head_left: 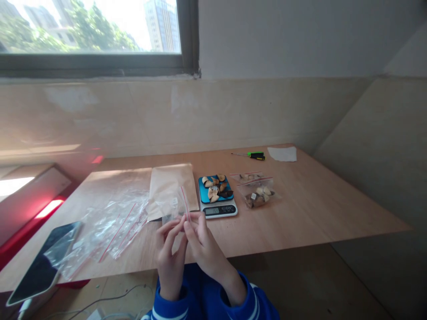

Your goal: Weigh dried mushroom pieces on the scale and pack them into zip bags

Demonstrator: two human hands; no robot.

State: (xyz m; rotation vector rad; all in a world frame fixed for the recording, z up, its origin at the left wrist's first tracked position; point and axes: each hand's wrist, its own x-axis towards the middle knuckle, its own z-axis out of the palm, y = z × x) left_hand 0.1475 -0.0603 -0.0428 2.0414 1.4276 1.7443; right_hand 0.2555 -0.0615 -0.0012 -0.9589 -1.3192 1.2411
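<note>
My left hand (170,251) and my right hand (202,244) are raised together near the table's front edge. Both pinch the red-striped top of a small clear zip bag (175,202), which stands between the fingertips. Just beyond it a small kitchen scale (218,210) with a blue top carries several pale and dark shell-like pieces (216,186). To the right of the scale lie two filled clear zip bags (257,192) holding the same kind of pieces. A brown paper envelope (171,184) lies flat behind the held bag.
A heap of empty clear zip bags (110,224) lies at the left on the wooden table (316,209). A dark phone (43,262) rests at the front left corner. A green-handled screwdriver (253,155) and a white paper (283,154) lie at the back.
</note>
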